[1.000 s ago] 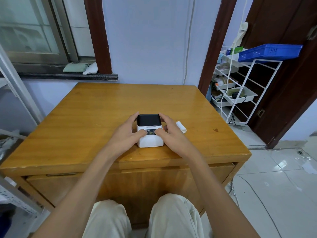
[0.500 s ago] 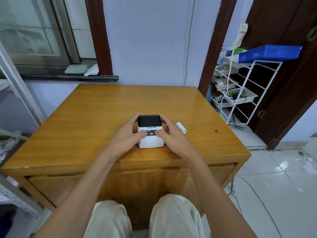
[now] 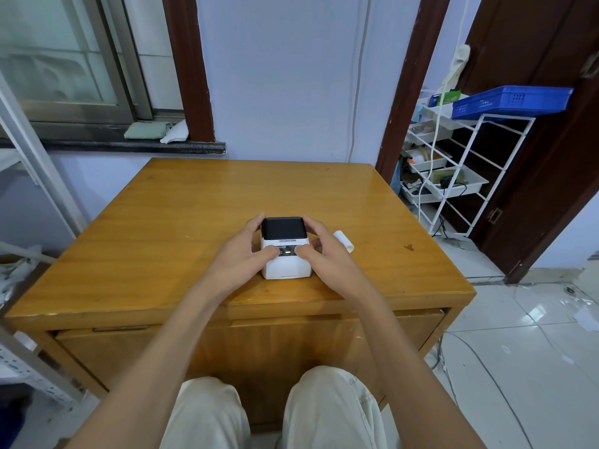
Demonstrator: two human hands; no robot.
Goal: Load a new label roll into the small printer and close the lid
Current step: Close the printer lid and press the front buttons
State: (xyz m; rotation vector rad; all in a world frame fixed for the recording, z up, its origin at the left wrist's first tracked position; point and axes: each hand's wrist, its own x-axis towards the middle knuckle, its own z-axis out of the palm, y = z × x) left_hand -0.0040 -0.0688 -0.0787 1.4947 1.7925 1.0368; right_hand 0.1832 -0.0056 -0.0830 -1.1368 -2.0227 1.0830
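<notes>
A small white printer [image 3: 286,267] with a black lid stands near the front edge of the wooden table [image 3: 181,228]; its lid is down and a green light glows on its front panel. My left hand [image 3: 241,254] wraps its left side, thumb on the front panel. My right hand [image 3: 327,257] wraps its right side, thumb on the panel too. A white label roll [image 3: 343,240] lies on the table just right of my right hand, apart from the printer.
A white wire rack [image 3: 453,170] with trays and a blue basket [image 3: 509,100] stands to the right of the table. A window sill with cloths runs behind on the left. A metal shelf frame [image 3: 29,147] stands at the left.
Both hands stay on the printer; my thumbs have shifted slightly on the front panel. The view has moved a little.
</notes>
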